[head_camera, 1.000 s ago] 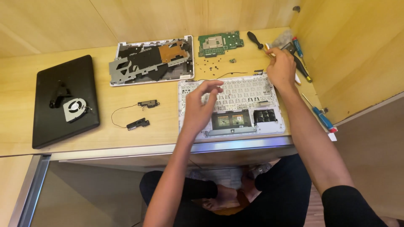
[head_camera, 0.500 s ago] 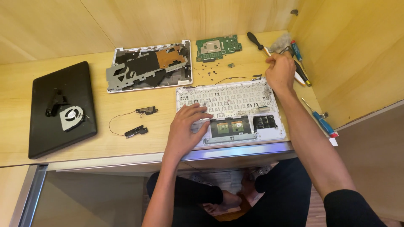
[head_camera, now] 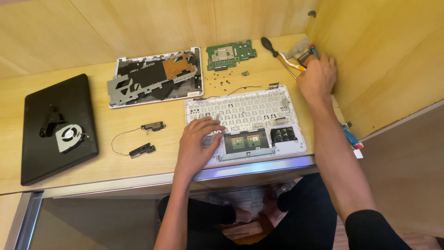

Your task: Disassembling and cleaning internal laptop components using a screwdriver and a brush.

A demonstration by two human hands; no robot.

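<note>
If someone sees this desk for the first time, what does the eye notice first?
The opened white laptop base at the desk's front edge, with the left hand flat on it. Next, the right hand among the tools in the far right corner, and the green circuit board near the back wall.

My left hand (head_camera: 196,146) lies flat, palm down, fingers spread and pointing right, forearm coming straight up from below. My right arm stretches far forward and to the right, its hand (head_camera: 317,78) seen from the back, fingers curled downward, knuckles up.
</note>
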